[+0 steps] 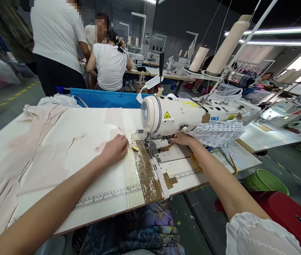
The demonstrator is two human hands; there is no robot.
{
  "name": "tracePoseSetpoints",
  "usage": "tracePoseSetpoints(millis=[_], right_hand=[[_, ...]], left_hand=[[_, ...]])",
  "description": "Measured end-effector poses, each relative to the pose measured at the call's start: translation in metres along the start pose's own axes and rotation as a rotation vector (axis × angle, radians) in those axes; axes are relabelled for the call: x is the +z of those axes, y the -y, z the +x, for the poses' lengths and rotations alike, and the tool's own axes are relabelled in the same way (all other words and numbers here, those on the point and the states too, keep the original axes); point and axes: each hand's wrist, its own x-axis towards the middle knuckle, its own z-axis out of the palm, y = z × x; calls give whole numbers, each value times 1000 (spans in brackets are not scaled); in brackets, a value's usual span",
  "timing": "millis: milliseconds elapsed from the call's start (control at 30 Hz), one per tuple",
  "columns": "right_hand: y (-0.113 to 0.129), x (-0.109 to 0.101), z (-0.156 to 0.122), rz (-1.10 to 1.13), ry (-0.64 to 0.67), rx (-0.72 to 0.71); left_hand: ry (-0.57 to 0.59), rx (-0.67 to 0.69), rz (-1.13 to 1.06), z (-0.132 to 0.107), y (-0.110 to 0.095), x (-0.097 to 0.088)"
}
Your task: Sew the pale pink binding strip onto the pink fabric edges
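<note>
My left hand (115, 149) rests on the white table left of the needle, its fingers curled down over a small pale pink fabric piece (101, 145). What lies under the fingertips is hidden. My right hand (181, 138) reaches beneath the arm of a white sewing machine (175, 113). Its fingers are pinched together beside dark metal parts (168, 137), and what they hold is too small to make out. A narrow pale strip (163, 182) runs from near the presser foot (147, 141) to the table's front edge, alongside brown tape (149, 170).
Pale pink fabric pieces (44, 156) spread over the table's left side. Behind it hangs a blue cloth bin (105, 99). Thread cones (228, 46) stand above the machine. A green basket (266, 181) and red stool (285, 216) are at right. Several people work beyond.
</note>
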Motion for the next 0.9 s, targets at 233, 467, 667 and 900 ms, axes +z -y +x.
tracePoseSetpoints(millis=[233, 467, 667, 900], right_hand=[[9, 12, -19, 109, -274, -8], [51, 36, -114, 318, -467, -149], [100, 71, -174, 357, -437, -244], [132, 89, -176, 325, -408, -135]], left_hand=[[26, -3, -48, 1, 12, -12], [171, -82, -62, -5, 23, -32], [260, -31, -42, -6, 9, -36], [317, 2, -66, -6, 8, -25]])
